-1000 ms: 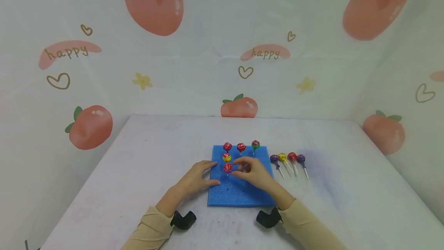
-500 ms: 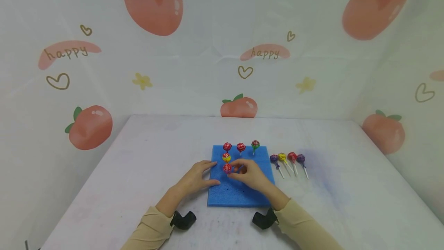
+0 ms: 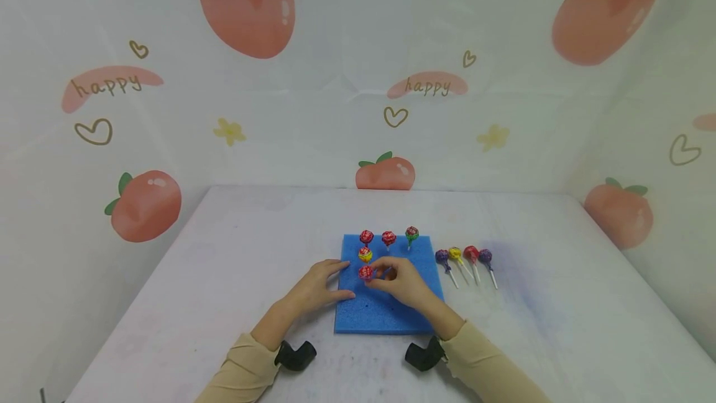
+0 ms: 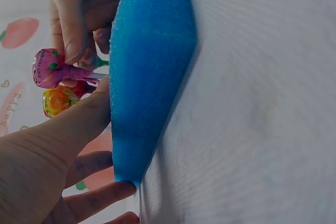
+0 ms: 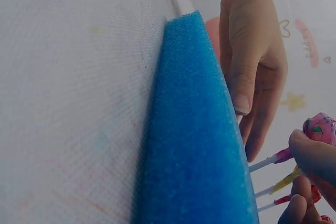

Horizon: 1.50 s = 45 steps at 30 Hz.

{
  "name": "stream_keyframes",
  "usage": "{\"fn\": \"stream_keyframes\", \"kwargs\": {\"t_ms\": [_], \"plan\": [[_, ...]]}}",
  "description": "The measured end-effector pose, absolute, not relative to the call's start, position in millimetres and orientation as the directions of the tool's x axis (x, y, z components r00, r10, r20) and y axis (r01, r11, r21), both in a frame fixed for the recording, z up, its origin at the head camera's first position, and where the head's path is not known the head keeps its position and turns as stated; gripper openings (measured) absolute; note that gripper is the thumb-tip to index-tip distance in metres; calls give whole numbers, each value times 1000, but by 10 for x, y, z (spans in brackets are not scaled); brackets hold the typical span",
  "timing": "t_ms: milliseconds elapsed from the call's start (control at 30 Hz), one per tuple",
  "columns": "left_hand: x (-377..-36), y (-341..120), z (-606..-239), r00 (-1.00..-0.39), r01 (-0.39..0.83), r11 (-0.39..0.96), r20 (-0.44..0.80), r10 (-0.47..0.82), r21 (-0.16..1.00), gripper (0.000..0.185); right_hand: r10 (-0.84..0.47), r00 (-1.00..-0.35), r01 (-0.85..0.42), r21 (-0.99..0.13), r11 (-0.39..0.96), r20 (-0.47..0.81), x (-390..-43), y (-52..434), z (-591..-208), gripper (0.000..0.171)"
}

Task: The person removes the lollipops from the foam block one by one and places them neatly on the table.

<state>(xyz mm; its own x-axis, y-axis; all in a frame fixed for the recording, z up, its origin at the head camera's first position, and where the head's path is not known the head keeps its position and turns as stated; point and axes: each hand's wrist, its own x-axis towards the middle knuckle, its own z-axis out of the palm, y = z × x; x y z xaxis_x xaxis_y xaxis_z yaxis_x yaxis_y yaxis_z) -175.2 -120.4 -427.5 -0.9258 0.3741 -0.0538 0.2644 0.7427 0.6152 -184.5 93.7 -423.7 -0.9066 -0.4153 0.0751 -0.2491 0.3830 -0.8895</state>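
Observation:
A blue foam board (image 3: 380,321) lies on the white table with several lollipops standing upright in it. My right hand (image 3: 407,283) pinches the pink-red lollipop (image 3: 365,273) nearest me, thumb and finger just under its wrapped head. In the left wrist view this pink lollipop (image 4: 50,68) has its white stick in the foam. My left hand (image 3: 314,287) rests on the board's left edge, its thumb on top and fingers spread along the side. Directly behind the pinched one stands a yellow lollipop (image 3: 365,254). Along the far edge are two red lollipops (image 3: 388,238) and a green one (image 3: 412,233).
Right of the board, a purple lollipop (image 3: 442,256), a yellow lollipop (image 3: 455,253), a red lollipop (image 3: 472,254) and another purple lollipop (image 3: 485,256) lie side by side on the table. Small holes show in the board's near part. A printed curtain (image 3: 313,111) hangs behind.
My right hand has moved slightly left and its fingers have closed onto the pink-red lollipop, which has tilted very slightly. The left hand has stayed put.

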Motion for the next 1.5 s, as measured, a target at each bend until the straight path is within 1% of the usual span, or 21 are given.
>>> {"fn": "stream_keyframes", "kwargs": {"t_ms": [333, 633, 867, 1033, 1300, 1500], "plan": [[-1748, -1205, -4277, -923, 274, 735, -44, 382, 620, 67, -406, -912, -236, -889, 393, 63, -1841, 940, -4222, 24], [-1738, -1204, -4264, -921, 277, 723, -41, 388, 633, 65, -407, -911, -243, -889, 388, 71, -1843, 946, -4188, 23], [-1746, -1204, -4263, -921, 274, 719, -40, 387, 638, 66, -397, -911, -265, -894, 362, 109, -1844, 958, -4149, 22], [-1750, -1209, -4267, -922, 274, 720, -37, 384, 638, 66, -380, -920, -248, -897, 366, 99, -1843, 970, -4124, 20], [-1755, -1210, -4272, -922, 281, 720, -31, 387, 635, 66, -404, -908, -281, -878, 388, 113, -1835, 993, -4143, 17], [-1754, -1212, -4278, -922, 282, 716, -26, 387, 638, 66, -368, -924, -257, -882, 395, 105, -1844, 1014, -4127, 17]]}}
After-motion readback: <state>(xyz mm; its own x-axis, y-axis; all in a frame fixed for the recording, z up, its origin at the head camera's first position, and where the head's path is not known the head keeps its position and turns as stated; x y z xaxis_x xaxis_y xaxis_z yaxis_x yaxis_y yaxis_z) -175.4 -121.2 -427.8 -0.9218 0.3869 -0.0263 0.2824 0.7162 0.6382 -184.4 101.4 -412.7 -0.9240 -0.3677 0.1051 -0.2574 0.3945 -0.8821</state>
